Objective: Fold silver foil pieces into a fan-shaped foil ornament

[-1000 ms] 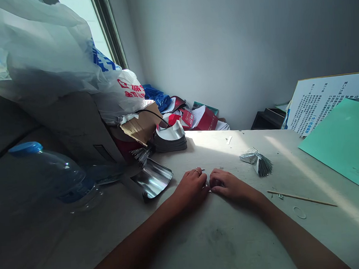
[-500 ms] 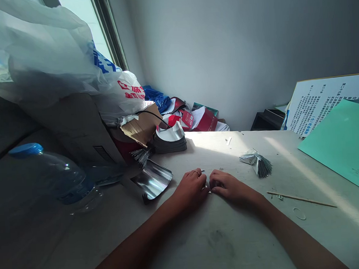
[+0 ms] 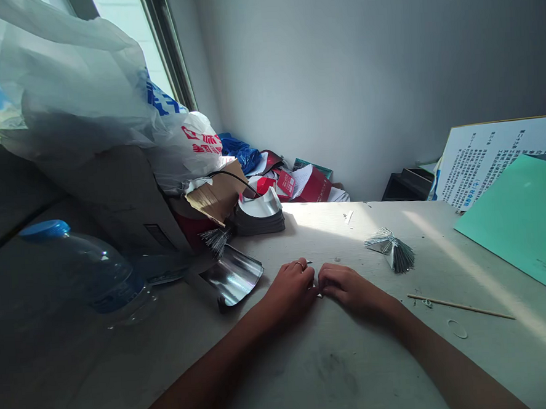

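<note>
My left hand (image 3: 293, 286) and my right hand (image 3: 341, 283) rest close together at the middle of the pale table (image 3: 310, 362), fingers bent and pinched. Between their fingertips a small whitish piece (image 3: 320, 296) peeks out, mostly hidden, so its kind is unclear. To the left lies a curved silvery sheet (image 3: 237, 277), beside a bundle of thin metallic strips (image 3: 216, 240). Another fanned silvery bundle (image 3: 391, 250) sits right of my hands.
A thin wooden stick (image 3: 462, 306) and a rubber ring (image 3: 457, 329) lie at the right, near a green sheet (image 3: 524, 220). At the left are a plastic bottle (image 3: 105, 270) and plastic bags (image 3: 81, 86) on a box. A dark curved stack (image 3: 259, 214) stands behind.
The view has shifted slightly, moving the surroundings a little down in the picture. My hands have drawn marginally closer together, with fingers still bent.
</note>
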The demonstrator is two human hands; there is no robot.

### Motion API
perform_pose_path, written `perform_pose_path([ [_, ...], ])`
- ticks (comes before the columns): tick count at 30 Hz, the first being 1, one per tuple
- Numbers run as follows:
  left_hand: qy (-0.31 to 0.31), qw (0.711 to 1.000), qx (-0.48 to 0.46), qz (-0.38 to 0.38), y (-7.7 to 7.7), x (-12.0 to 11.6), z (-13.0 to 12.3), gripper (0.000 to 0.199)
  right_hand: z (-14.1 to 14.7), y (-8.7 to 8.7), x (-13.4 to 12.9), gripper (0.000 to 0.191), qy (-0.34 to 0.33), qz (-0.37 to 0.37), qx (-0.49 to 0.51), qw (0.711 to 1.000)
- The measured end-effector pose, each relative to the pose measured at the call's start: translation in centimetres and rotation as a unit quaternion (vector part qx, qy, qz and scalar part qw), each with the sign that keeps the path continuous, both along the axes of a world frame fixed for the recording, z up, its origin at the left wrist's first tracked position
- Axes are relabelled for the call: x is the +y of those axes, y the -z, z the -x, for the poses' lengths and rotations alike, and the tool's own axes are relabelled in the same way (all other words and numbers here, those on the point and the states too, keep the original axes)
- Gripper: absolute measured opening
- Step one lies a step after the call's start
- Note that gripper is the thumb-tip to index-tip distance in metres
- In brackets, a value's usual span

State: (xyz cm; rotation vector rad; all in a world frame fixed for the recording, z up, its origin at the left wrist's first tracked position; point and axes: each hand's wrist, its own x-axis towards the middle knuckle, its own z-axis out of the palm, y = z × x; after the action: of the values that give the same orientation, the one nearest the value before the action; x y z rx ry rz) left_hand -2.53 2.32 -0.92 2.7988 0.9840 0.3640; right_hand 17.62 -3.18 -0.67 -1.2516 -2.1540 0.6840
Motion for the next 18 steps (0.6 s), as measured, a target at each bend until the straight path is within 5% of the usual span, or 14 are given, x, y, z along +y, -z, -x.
perform_pose_path([
  [18, 0.0, 1.0, 0.014, -0.014, 0.14, 0.25, -0.05, 0.004, -0.52, 0.2, 0.6, 0.011, 0.0, 0.036, 0.04, 0.999],
])
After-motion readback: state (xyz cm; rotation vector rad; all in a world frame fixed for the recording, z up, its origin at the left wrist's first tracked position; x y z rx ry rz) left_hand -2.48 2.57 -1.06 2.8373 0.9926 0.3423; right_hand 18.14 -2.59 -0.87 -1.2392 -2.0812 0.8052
